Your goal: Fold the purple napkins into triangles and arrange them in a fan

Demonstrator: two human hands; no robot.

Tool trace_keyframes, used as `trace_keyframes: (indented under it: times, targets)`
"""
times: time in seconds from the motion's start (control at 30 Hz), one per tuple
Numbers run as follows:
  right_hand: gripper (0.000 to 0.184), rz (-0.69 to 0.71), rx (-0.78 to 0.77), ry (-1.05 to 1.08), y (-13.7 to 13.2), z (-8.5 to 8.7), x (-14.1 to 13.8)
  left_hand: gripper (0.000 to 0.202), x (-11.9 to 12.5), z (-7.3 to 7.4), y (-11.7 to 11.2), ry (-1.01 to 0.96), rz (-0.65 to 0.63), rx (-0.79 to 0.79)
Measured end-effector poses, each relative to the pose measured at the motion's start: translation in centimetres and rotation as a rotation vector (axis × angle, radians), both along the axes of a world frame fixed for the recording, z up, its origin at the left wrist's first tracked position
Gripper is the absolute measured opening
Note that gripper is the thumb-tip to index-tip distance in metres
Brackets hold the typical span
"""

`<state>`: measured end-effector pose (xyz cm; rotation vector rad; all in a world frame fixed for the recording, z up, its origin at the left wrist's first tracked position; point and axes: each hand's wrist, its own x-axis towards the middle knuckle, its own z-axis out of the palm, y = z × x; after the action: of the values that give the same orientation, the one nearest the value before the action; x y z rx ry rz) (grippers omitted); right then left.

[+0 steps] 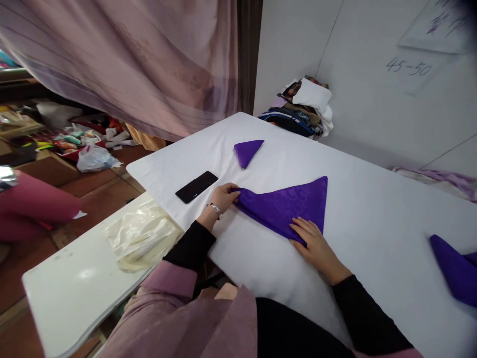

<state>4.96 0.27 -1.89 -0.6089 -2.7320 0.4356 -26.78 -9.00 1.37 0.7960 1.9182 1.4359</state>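
Observation:
A purple patterned cloth (286, 206), folded to a roughly triangular shape, lies on the white-covered table (357, 199) in front of me. My left hand (225, 198), with a bracelet at the wrist, pinches the cloth's left corner between thumb and fingers. Flat on the near right part of the cloth rests my right hand (313, 246), its fingers stretched out. Beyond the cloth sits a small folded purple triangle (248, 151). A black phone (197, 187) lies to the left of it, close to my left hand.
More purple cloth (452, 271) lies at the right edge of the table. A lower white table (78, 293) at left bears a clear plastic bag (143, 233). Stacked clothes (301, 107) stand by the wall behind. A pink curtain (160, 59) hangs at the back left.

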Motion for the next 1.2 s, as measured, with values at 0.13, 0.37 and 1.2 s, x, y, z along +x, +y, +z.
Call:
trace_keyframes:
  times: [0.13,0.37,1.2]
  targets:
    - [0.036,0.007,0.007,0.024,0.2,-0.3,0.4,0.012,-0.3,-1.5,-0.9,0.065,0.004,-0.100]
    - [0.035,0.026,0.026,0.031,0.4,-0.6,0.9,0.028,0.1,-1.9,-2.0,0.464,0.051,-0.246]
    - [0.056,-0.170,0.116,-0.145,0.6,-0.5,6.5,0.034,1.2,-2.2,-3.4,1.255,-0.568,0.045]
